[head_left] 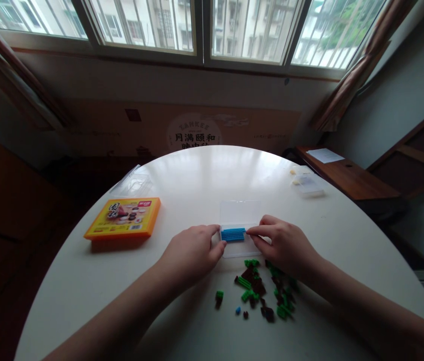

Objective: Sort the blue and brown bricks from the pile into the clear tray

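A clear plastic box lies on the table with its transparent lid raised at the back. Inside it is a block of blue building bricks, set in neat rows. My left hand grips the box's left side, thumb and index finger at the left end of the bricks. From the other side, my right hand has its curled fingers at the right end of the blue bricks, index fingertip touching them. Loose green and brown bricks lie in front of the box, partly below my right hand.
A yellow-orange game box stands at the left of the white round table. Behind it lies a clear plastic case. Another clear box sits at the far right edge. A small blue piece lies near the loose bricks.
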`<act>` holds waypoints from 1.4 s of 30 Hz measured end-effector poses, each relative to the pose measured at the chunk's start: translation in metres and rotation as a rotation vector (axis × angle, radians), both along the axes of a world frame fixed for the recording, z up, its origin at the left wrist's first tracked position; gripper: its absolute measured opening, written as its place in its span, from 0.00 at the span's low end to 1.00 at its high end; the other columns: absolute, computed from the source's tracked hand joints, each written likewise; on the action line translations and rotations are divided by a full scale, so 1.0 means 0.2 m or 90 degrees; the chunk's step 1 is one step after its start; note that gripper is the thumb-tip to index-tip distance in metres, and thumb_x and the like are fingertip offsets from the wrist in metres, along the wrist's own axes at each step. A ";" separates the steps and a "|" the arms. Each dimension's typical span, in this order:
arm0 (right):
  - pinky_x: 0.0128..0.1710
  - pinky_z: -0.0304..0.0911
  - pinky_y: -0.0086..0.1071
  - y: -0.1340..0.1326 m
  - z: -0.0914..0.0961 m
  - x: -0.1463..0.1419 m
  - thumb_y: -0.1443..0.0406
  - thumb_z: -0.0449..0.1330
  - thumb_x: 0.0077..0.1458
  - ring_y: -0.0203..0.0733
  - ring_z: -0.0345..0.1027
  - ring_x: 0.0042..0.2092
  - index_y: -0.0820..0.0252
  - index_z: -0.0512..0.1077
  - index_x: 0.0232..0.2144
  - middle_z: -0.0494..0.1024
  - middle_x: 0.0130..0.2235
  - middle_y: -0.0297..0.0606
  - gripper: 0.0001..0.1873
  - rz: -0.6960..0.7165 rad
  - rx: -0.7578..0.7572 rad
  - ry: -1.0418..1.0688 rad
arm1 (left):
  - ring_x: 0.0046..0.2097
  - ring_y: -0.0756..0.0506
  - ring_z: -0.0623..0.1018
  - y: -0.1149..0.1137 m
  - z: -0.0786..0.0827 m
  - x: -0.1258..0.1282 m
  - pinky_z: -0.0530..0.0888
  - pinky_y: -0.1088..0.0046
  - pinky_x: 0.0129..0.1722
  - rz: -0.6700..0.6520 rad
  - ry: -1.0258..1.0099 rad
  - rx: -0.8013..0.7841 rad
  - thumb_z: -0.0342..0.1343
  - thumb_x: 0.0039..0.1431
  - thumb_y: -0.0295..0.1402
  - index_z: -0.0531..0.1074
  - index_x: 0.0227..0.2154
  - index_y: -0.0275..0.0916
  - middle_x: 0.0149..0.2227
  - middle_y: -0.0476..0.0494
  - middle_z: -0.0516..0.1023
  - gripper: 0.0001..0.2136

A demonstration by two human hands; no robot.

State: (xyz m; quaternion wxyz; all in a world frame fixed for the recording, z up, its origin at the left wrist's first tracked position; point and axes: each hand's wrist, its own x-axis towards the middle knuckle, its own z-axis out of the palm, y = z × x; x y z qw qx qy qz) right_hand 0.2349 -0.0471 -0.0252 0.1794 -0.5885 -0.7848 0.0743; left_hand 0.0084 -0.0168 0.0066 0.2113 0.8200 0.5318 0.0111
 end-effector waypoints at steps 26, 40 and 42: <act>0.31 0.60 0.30 0.00 0.00 0.00 0.62 0.56 0.60 0.35 0.69 0.31 0.48 0.79 0.41 0.77 0.36 0.33 0.12 -0.001 0.011 -0.007 | 0.48 0.38 0.78 0.00 0.00 0.01 0.73 0.65 0.41 -0.001 0.007 -0.002 0.49 0.62 0.44 0.72 0.54 0.43 0.51 0.39 0.78 0.21; 0.33 0.61 0.30 0.01 -0.02 0.00 0.61 0.56 0.60 0.37 0.71 0.33 0.46 0.79 0.42 0.77 0.37 0.33 0.13 -0.014 0.012 -0.027 | 0.48 0.38 0.78 0.00 -0.02 0.00 0.73 0.65 0.42 0.000 0.001 0.016 0.48 0.62 0.45 0.72 0.54 0.43 0.49 0.40 0.79 0.21; 0.34 0.62 0.30 0.01 -0.01 0.00 0.61 0.56 0.60 0.37 0.71 0.34 0.46 0.79 0.43 0.77 0.37 0.33 0.13 -0.015 0.011 -0.029 | 0.47 0.38 0.78 0.00 -0.01 0.00 0.73 0.65 0.42 -0.001 -0.003 0.013 0.48 0.62 0.45 0.72 0.54 0.42 0.48 0.39 0.79 0.21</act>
